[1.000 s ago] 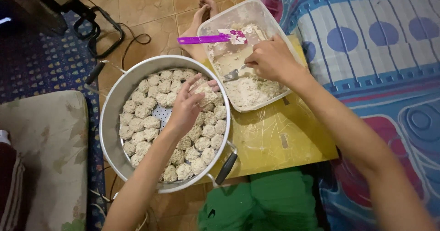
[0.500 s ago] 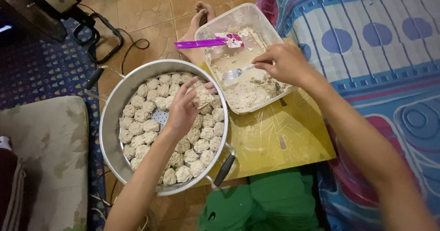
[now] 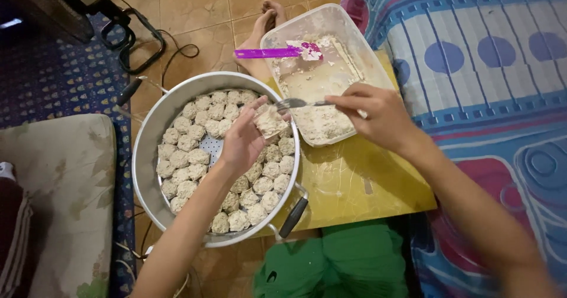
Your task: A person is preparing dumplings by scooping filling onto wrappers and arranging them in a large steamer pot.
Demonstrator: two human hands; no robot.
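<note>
My left hand (image 3: 245,139) hovers over a round metal steamer pot (image 3: 155,126) and holds a small filled dumpling (image 3: 270,121) at its fingertips. Several pale dumplings (image 3: 195,156) line the pot's tray. My right hand (image 3: 378,114) grips a metal spoon (image 3: 295,103) whose bowl points at the dumpling. Just behind sits a clear plastic tub (image 3: 331,23) with pale minced filling (image 3: 322,124), and a purple spatula (image 3: 269,53) rests across its rim.
A yellow board (image 3: 366,186) lies under the tub. A bare foot (image 3: 266,17) shows on the tiled floor beyond. A striped blue mattress (image 3: 484,56) is at the right, a beige cushion (image 3: 53,191) at the left, green cloth (image 3: 331,262) below, and cables (image 3: 142,44) at the top left.
My right hand lifted the spoon out of the filling and brought it left toward the dumpling. My left hand rose slightly off the tray with the dumpling.
</note>
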